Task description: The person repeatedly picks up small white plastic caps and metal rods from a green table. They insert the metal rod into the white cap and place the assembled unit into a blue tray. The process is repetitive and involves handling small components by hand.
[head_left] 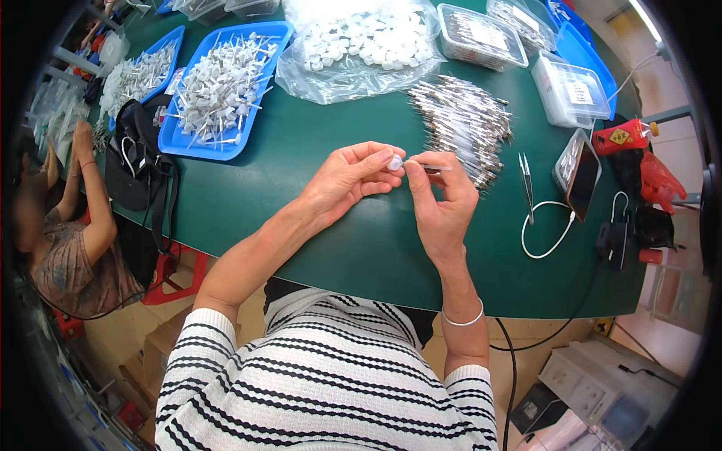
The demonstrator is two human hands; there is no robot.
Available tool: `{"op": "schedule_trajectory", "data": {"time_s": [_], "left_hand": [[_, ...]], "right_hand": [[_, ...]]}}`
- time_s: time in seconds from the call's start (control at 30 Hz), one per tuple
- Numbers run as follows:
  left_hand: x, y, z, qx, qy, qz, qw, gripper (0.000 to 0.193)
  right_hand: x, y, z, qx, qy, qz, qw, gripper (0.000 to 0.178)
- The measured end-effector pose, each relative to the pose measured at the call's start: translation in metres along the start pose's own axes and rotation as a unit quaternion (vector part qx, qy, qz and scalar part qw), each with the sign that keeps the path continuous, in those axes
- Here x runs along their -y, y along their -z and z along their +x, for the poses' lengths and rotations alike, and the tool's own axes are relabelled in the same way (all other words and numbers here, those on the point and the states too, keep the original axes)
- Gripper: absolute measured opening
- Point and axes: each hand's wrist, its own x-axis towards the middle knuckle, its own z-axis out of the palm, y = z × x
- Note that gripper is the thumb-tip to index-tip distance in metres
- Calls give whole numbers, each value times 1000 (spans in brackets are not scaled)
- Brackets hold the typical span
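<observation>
Over the green table, my left hand (355, 179) pinches a small white plastic cap (395, 162) between thumb and forefinger. Close against it, my right hand (442, 197) grips a thin metal rod (436, 167), whose near end meets the cap or lies right beside it; the fingertips hide the exact contact. Beyond my right hand lies a heap of thin metal rods (462, 124) with pale middles. Farther off, a clear plastic bag (331, 86) lies spread out with many loose white caps (368, 41) on it.
A blue tray (171, 143) at the left holds rods with white caps. Tweezers (526, 184), a phone (583, 184) and its white cable (543, 255) lie at right. Clear boxes (568, 105) stand farther back. A black bag (135, 161) and a co-worker (75, 255) are at left.
</observation>
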Motion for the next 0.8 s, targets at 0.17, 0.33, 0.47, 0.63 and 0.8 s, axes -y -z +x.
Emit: {"op": "schedule_trajectory", "data": {"time_s": [0.17,0.33,0.47,0.63,0.8], "left_hand": [[0,1,0,4,-2,8,1000,24],[0,2,0,4,-12,37,999,26],[0,1,0,-5,-18,43,999,27],[-1,1,0,-6,-18,39,999,27],[-1,1,0,-8,-18,37,999,26]], "right_hand": [[0,1,0,4,5,-14,1000,7],[1,1,1,4,7,-24,1000,7],[1,2,2,7,6,-30,999,7],[2,2,2,10,10,-28,1000,7],[1,2,2,16,16,-26,999,7]]}}
